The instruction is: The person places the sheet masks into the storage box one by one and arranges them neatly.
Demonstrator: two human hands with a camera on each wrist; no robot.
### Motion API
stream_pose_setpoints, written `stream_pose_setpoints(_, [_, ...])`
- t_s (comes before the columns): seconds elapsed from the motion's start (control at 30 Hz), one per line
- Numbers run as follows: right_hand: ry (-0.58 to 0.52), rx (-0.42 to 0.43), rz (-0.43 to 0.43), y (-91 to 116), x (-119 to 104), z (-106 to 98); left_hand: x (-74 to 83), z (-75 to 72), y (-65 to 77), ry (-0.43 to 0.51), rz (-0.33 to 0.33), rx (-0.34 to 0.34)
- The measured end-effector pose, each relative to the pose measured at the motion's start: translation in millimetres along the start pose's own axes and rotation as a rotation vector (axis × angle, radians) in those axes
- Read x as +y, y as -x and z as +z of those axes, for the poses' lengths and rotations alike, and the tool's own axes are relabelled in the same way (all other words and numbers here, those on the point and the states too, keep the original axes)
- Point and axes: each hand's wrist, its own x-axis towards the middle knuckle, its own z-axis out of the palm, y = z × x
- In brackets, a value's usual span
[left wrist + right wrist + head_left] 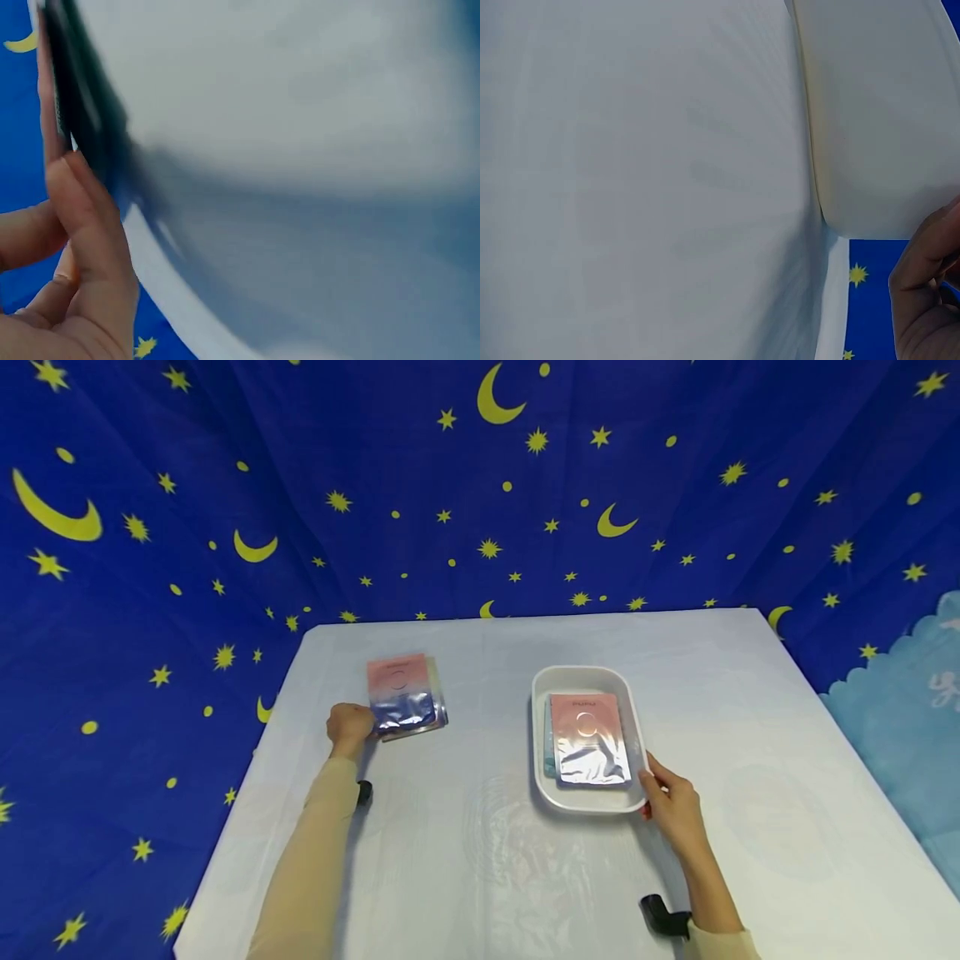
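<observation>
I see the left grip (351, 727) pinching the edge of the stack (399, 693) of packets, on the surface (480, 893). The right grip (675, 806) pinches the rim of the tray (588, 808); a pink packet (587, 739) lies inside. Its lettering is too small for me to read.

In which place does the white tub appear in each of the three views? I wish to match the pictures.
Head: the white tub is right of centre, its rim held by the right hand.
Left wrist: not visible.
Right wrist: upper right, its outer wall showing above the right hand.
Shared landmark: the blue cloth with yellow stars, in all three.
</observation>
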Motion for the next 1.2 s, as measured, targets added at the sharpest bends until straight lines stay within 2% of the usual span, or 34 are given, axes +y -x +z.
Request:
stream_pose_setpoints(0.23, [-0.003,-0.001,0.001,-1,0,1,9.7,-5.9,1.4,0.354,-0.058,-0.07])
stream_pose_setpoints(0.4, [-0.008,-0.005,-0.008,-2,0,1,18.7,-6.9,6.8,0.524,-0.089,-0.098])
stream_pose_setpoints(0.57, [-0.004,-0.003,0.002,-2,0,1,33.7,-7.2,17.4,0.593,-0.061,-0.111])
stream_pose_setpoints(0.7, [-0.006,-0.002,0.002,-2,1,1,49.5,-6.1,31.9,0.62,-0.016,-0.133])
stream_pose_setpoints(0.97, [0.005,-0.001,0.003,-2,2,1,80.5,1.1,68.1,0.666,0.082,-0.26])
stream_pose_setpoints(1.2, [0.014,-0.014,0.017,0,2,-1,102.1,18.8,101.7,0.69,0.165,-0.333])
